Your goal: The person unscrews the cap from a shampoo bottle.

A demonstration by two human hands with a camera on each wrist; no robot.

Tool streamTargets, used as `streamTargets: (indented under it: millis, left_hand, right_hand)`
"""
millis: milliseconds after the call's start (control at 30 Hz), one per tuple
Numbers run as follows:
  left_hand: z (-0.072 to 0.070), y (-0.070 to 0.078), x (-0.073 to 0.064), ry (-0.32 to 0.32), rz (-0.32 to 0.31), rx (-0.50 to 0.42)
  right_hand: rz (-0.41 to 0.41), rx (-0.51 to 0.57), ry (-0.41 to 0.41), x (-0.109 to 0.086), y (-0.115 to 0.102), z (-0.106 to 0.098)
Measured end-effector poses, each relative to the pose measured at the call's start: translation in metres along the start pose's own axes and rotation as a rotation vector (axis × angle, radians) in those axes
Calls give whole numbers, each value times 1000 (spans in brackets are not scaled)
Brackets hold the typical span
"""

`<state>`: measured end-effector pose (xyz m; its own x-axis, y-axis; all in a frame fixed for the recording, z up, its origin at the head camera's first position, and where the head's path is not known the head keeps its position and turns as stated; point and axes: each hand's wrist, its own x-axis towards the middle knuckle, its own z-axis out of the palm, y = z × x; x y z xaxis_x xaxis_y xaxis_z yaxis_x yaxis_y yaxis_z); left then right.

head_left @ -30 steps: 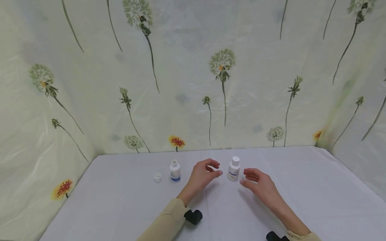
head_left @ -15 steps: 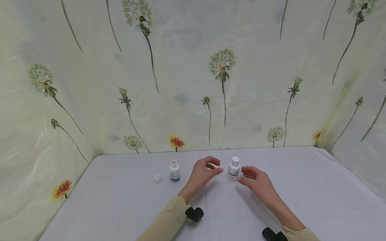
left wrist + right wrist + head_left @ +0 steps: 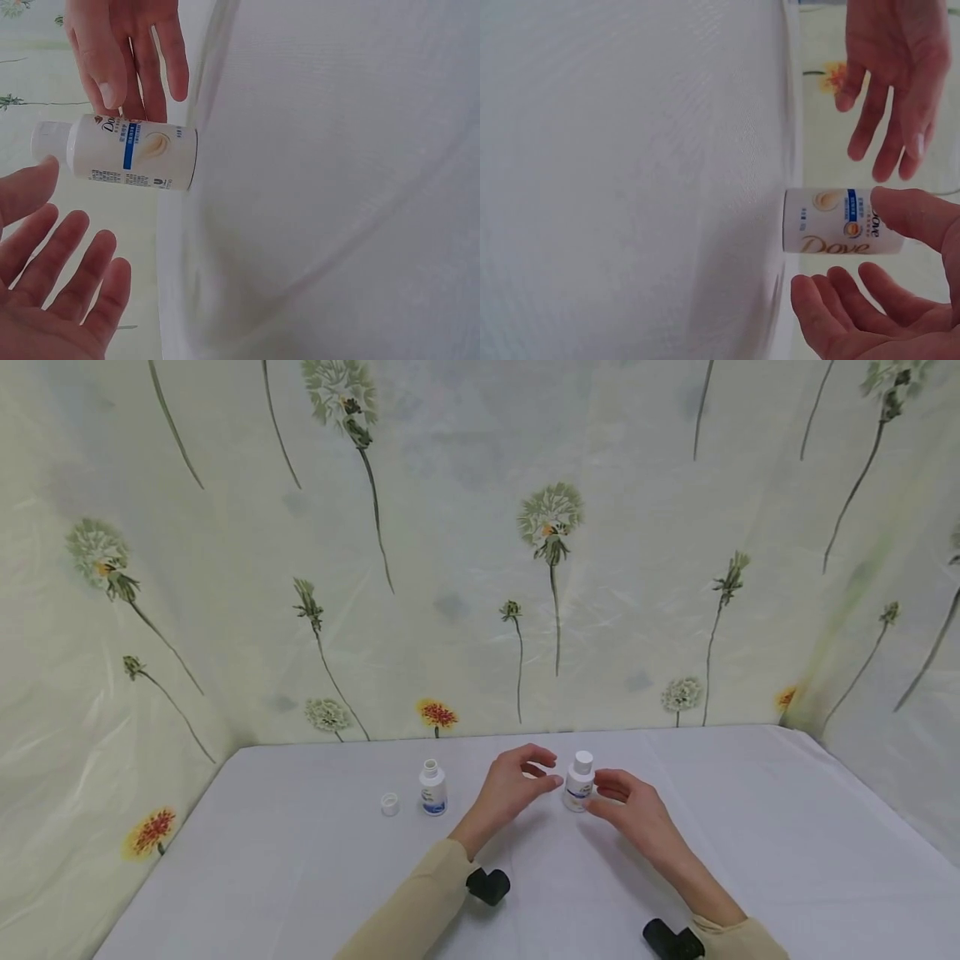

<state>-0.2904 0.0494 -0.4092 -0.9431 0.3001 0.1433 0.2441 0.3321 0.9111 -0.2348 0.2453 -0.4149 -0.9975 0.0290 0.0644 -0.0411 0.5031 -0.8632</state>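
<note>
Head view: left hand (image 3: pixel 517 783) and right hand (image 3: pixel 632 806) flank a capped bottle (image 3: pixel 578 786)

The capped bottle stands upright on the white-covered tabletop (image 3: pixel 300 868), between the two hands. The left grip is loose and holds nothing, its fingers spread, its thumb tip near the bottle. The right grip is also unclosed: its fingers are slightly bent beside the bottle, and the thumb overlaps it in the right wrist view, though contact cannot be told. That view shows "Dove" on the label. Further left, well apart from the right hand, an uncapped bottle (image 3: pixel 433 792) stands upright, with a loose white cap (image 3: pixel 389 804) just beside it. Behind the tabletop hangs a dandelion-printed backdrop (image 3: pixel 450 527).
</note>
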Motion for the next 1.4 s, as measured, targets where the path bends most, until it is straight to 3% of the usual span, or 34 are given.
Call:
streamTargets:
  millis: [333,900,1400]
  left_hand:
    - [1,4,4,-9,23,14]
    - [12,13,11,-18,131,7]
    - [16,16,17,-72,133,-63]
  right_hand:
    - [24,-6,-13,4,-1,2]
    - [-48,18,-31,8,1,6]
    - [-102,0,-49,15,2,7]
